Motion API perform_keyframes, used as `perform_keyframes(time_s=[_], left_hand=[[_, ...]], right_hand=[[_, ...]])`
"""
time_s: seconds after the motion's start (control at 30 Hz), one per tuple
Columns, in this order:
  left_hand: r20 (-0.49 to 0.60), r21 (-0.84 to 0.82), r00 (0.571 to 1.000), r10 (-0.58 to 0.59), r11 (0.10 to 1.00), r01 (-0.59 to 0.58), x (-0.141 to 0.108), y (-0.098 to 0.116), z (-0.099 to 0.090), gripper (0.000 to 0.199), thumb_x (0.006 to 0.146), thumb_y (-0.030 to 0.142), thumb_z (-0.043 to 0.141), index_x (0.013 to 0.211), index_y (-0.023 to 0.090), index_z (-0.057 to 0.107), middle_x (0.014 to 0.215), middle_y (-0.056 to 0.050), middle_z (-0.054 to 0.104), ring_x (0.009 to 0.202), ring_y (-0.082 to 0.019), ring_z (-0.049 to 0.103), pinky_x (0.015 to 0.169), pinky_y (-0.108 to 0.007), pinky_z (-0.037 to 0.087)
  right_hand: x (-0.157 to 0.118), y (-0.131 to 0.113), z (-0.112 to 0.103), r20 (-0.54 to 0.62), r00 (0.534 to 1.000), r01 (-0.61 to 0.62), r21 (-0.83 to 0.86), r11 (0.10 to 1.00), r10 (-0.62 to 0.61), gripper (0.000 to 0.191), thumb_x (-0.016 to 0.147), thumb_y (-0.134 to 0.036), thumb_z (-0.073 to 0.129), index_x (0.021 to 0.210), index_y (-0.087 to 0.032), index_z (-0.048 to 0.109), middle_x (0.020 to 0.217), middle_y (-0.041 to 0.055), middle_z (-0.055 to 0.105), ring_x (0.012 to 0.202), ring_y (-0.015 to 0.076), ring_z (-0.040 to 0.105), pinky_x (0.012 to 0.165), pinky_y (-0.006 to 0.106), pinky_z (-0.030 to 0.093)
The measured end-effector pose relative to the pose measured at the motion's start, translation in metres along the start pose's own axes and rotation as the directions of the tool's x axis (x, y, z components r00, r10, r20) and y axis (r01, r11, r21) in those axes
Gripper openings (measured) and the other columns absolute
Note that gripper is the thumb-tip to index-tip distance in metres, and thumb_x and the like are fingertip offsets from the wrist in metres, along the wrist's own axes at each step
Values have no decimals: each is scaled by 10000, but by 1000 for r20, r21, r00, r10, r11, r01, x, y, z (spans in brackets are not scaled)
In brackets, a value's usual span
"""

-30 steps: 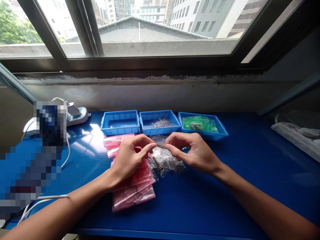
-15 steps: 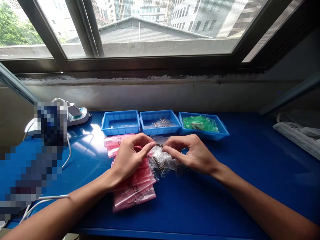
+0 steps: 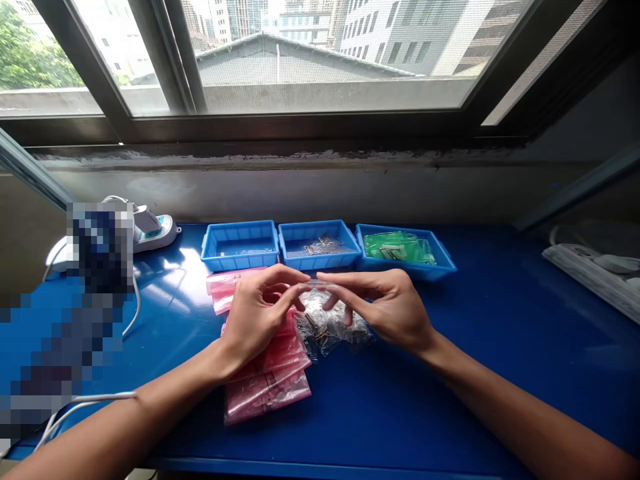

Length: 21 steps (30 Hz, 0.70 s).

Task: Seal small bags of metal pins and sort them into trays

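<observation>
My left hand (image 3: pixel 257 317) is closed in a pinch, thumb and forefinger at one end of a thin, slender metal pin (image 3: pixel 317 284). My right hand (image 3: pixel 387 303) comes in from the other side, its thumb and forefinger at the pin's other end. The pin is small and blurred, partly hidden by the fingertips. Below the hands lies a heap of small clear plastic bags (image 3: pixel 325 337), some with brassy pins inside. Pink plastic bags (image 3: pixel 267 397) with dark print lie stacked under and beside my left hand.
Along the wall stand a blue tray (image 3: pixel 239 228) with a few small clear pieces, a second blue tray (image 3: pixel 320 227) with loose metal pins, and a third blue tray (image 3: pixel 443 257) holding green bags. Power strips lie left (image 3: pixel 160 233) and right (image 3: pixel 590 263); white cables (image 3: pixel 105 397) run at left.
Both hands have shifted slightly, and the right forefinger has stretched out toward the left fingertips. The pin between them has risen a little. The bags and trays stay put.
</observation>
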<state>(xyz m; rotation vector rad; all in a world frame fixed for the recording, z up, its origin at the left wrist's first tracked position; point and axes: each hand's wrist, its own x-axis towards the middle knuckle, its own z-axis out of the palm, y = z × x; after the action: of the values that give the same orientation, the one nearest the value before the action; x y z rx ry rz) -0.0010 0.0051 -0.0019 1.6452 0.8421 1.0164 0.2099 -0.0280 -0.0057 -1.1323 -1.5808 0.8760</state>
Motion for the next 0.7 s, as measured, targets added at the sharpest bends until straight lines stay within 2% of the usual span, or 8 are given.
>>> perform_keyframes(time_s=[0.07, 0.17, 0.33, 0.47, 0.53, 0.6, 0.7], left_hand=[[-22, 17, 999, 34, 999, -34, -1, 0, 0, 129, 953, 198, 682, 1049, 148, 752, 1028, -80, 794, 739, -153, 759, 639, -255, 648], [-40, 66, 995, 95, 994, -92, -2, 2, 0, 191, 939, 122, 650, 1092, 159, 758, 1065, -72, 796, 762, -144, 753, 633, -242, 650], [-68, 130, 984, 165, 979, -156, -4, 3, 0, 201, 946, 112, 643, 1080, 177, 777, 1070, -58, 810, 922, -172, 766, 779, -280, 658], [-66, 138, 984, 168, 978, -158, -2, 2, 0, 219, 930, 80, 632, 1063, 183, 772, 1060, -48, 810, 968, -171, 759, 784, -265, 640], [-57, 131, 987, 150, 981, -141, -2, 1, 0, 165, 937, 117, 651, 1037, 175, 769, 1035, -57, 807, 942, -178, 762, 758, -267, 634], [-34, 113, 993, 114, 988, -110, -1, 1, 0, 101, 958, 202, 676, 990, 160, 762, 948, -64, 798, 841, -178, 763, 695, -266, 622], [2, 95, 998, 57, 994, -57, -2, 2, 1, 178, 981, 306, 675, 934, 145, 736, 760, -37, 742, 637, -149, 704, 574, -242, 566]], right_hand=[[0, -2, 0, -39, 995, 83, -77, 994, -86, 264, 893, -229, 739, 1136, -208, 839, 999, 86, 843, 528, 182, 744, 513, 305, 657], [-1, -5, 1, -80, 982, 156, -163, 974, -170, 281, 894, -206, 725, 1149, -247, 835, 1141, 65, 811, 662, 223, 800, 569, 322, 686], [-3, -6, 1, -85, 963, 233, -210, 950, -255, 285, 906, -180, 714, 1154, -253, 833, 1169, 52, 797, 783, 255, 826, 593, 322, 695], [-3, -8, 0, -64, 955, 266, -238, 934, -289, 269, 909, -166, 707, 1135, -234, 838, 1147, 63, 804, 862, 266, 828, 649, 321, 695], [-2, -9, -1, -62, 956, 263, -247, 933, -286, 228, 910, -184, 711, 1088, -217, 849, 1074, 72, 828, 841, 263, 827, 646, 316, 683], [-1, -11, 0, -45, 968, 231, -244, 942, -249, 157, 917, -222, 707, 959, -209, 858, 890, 65, 847, 689, 232, 804, 580, 302, 650], [-1, -13, 1, -3, 989, 143, -209, 967, -147, 225, 935, -280, 676, 765, -196, 798, 616, 29, 764, 467, 169, 686, 477, 272, 565]])
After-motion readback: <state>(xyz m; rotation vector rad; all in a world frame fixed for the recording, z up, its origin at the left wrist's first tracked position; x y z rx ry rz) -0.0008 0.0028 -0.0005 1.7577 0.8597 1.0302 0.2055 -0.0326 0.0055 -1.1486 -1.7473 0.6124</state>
